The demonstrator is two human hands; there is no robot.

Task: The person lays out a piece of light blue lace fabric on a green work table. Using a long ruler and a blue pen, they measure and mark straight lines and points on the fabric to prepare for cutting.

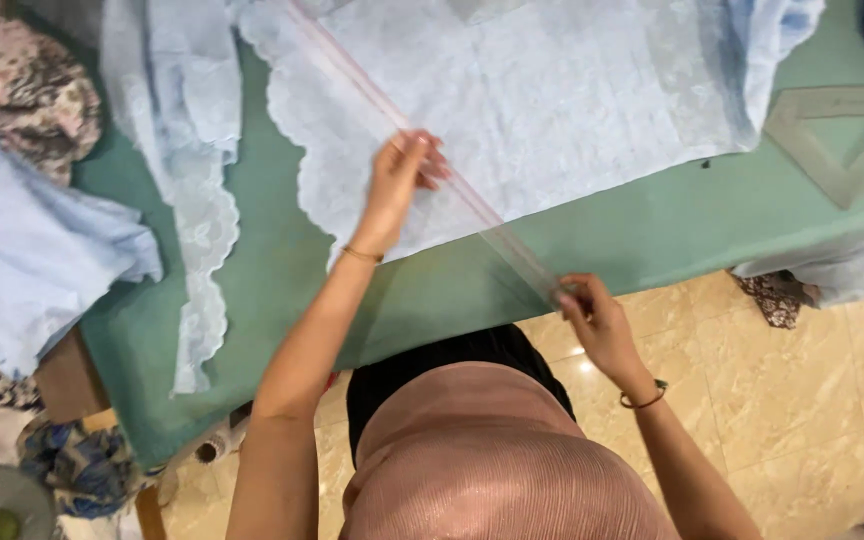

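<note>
— Pink pleated clothing fills the bottom, nearest the lens. What do the hands hold?

— A long clear ruler (472, 205) with a pinkish edge. Right hand (597, 320) pinches its near end just past the table's (282, 290) front edge; left hand (402, 180) presses its middle, fingers closed on it.

— Which way does it run?

— Diagonally, from the near edge toward the far left, across pale blue lace fabric (542, 100).

— Any labels?

— None legible. A clear triangle (837, 140) lies at the right edge.
</note>
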